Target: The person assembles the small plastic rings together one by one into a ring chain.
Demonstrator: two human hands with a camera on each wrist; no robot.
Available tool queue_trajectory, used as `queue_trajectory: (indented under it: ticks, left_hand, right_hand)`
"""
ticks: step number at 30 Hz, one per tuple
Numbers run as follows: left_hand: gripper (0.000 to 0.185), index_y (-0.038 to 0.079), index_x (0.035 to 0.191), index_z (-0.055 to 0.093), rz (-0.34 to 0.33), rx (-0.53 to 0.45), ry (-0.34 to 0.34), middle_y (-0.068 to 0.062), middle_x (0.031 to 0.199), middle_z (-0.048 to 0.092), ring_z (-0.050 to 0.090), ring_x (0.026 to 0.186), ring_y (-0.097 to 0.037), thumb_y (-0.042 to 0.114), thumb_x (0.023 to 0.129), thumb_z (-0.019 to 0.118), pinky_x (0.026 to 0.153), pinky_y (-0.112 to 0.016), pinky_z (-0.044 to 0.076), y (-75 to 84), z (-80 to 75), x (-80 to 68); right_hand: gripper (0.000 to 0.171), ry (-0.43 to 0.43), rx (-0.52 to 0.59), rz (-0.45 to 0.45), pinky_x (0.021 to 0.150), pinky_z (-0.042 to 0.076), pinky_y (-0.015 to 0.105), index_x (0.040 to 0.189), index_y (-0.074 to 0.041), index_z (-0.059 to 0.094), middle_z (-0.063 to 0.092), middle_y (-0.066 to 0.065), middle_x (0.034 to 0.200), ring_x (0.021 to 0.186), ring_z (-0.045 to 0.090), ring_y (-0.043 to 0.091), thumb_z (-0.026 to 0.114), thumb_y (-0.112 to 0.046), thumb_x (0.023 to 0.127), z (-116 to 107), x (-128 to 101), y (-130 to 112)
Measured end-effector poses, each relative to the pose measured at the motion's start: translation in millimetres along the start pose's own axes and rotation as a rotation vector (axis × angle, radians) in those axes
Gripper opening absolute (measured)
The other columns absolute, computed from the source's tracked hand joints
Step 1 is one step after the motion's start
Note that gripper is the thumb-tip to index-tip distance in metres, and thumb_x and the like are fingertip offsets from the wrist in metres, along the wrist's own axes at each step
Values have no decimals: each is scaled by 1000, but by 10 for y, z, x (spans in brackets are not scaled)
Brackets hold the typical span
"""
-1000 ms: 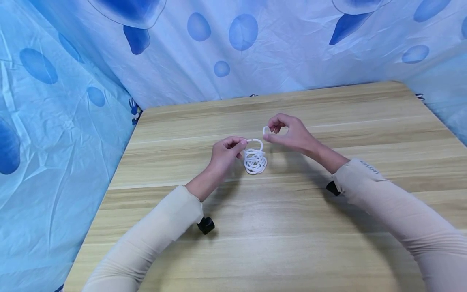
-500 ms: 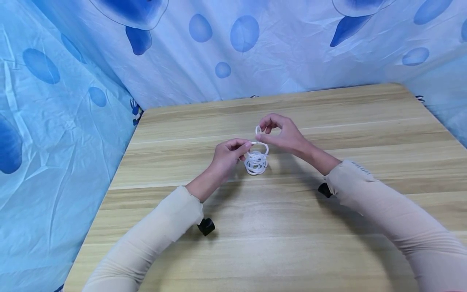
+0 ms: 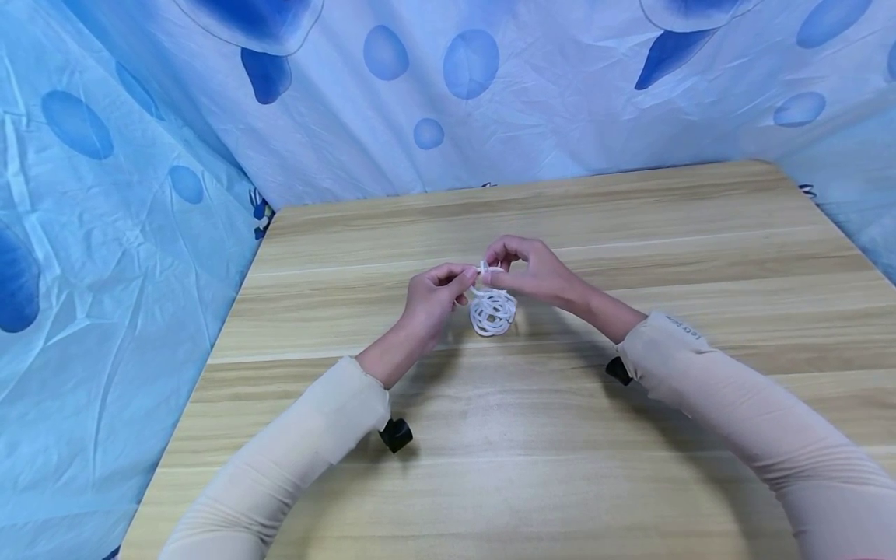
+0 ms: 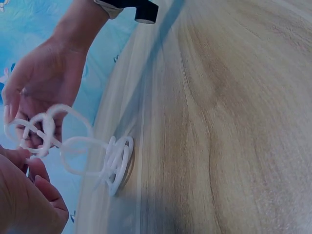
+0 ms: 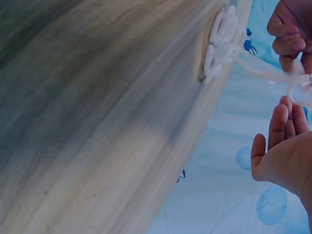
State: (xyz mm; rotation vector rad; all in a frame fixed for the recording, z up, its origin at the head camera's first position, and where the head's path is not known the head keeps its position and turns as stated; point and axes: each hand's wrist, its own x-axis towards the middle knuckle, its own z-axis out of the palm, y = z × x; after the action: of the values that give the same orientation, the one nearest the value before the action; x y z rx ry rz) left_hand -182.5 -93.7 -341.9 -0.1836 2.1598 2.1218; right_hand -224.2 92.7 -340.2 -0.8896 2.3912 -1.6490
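Left hand (image 3: 432, 299) and right hand (image 3: 533, 274) both pinch a white cord (image 3: 492, 311) just above its coil on the table (image 3: 630, 218).

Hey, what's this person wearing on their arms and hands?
Both arms wear snug beige sleeves down to the wrists. The right sleeve has small dark lettering near its cuff. A small black camera sits under each wrist. The left hand and right hand are bare.

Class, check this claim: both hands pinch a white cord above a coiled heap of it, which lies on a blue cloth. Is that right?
One detail is wrong. The coiled heap of white cord lies on the bare wooden table, as the head view shows. The left hand and right hand do pinch the cord above it.
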Motion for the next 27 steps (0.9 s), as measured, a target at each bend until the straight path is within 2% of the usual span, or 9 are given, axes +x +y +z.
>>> queue_trajectory:
  ticks: [4, 7, 9, 12, 15, 17, 22, 27]
  left_hand:
    - [23, 8, 111, 71, 16, 5, 18, 1, 92, 63, 55, 73, -13, 16, 89, 70, 72, -28, 45, 1, -9, -2]
    - [25, 12, 112, 71, 63, 30, 36, -1, 100, 64, 55, 78, -13, 13, 88, 71, 78, -32, 47, -1, -17, -2]
    - [26, 15, 111, 72, 116, 79, 48, -1, 104, 64, 54, 79, -12, 12, 86, 73, 77, -32, 47, -2, -22, -9]
    - [25, 18, 107, 74, 237, 188, 49, 2, 107, 64, 54, 78, -13, 10, 83, 75, 73, -27, 47, -15, -31, -6]
    - [23, 16, 102, 76, 350, 264, 42, 3, 104, 64, 54, 78, -13, 5, 82, 75, 72, -25, 45, -31, -35, -1]
    - [20, 14, 98, 77, 394, 289, 30, 3, 100, 66, 54, 77, -14, 2, 81, 75, 71, -25, 44, -39, -39, 2]
    - [16, 12, 93, 77, 371, 301, -4, 1, 90, 69, 52, 70, -14, 2, 82, 73, 62, -23, 42, -38, -47, -1]
    - [10, 9, 94, 74, 264, 266, 5, -2, 88, 68, 56, 70, -16, 7, 84, 74, 62, -23, 47, -33, -57, 16]
  right_hand:
    - [26, -28, 0, 8, 80, 41, 36, 100, -2, 63, 58, 9, 90, 86, 51, 22, 72, -21, 84, 5, 3, 3]
    - [26, -41, -4, 13, 79, 41, 35, 99, -2, 63, 58, 10, 88, 85, 51, 22, 72, -21, 83, 4, 4, 3]
    - [25, -59, -10, 18, 80, 41, 35, 98, -2, 63, 58, 9, 89, 85, 52, 23, 72, -22, 83, 6, 6, 8]
    - [26, -90, -12, 34, 83, 42, 36, 98, -4, 64, 60, 9, 90, 86, 53, 23, 71, -23, 83, 12, 5, 17]
    - [26, -111, -14, 43, 85, 42, 38, 98, -4, 65, 61, 9, 90, 87, 54, 23, 71, -25, 82, 17, 3, 12]
    - [26, -124, -15, 44, 86, 42, 40, 98, -5, 65, 62, 9, 90, 87, 54, 23, 70, -25, 83, 15, 5, 13]
    - [28, -168, -37, 51, 87, 42, 41, 102, -7, 66, 64, 7, 94, 90, 55, 21, 68, -30, 85, -3, -10, 12]
    - [31, -145, -72, 102, 85, 43, 38, 109, -11, 67, 65, 4, 102, 96, 53, 20, 64, -36, 91, -100, -63, -15]
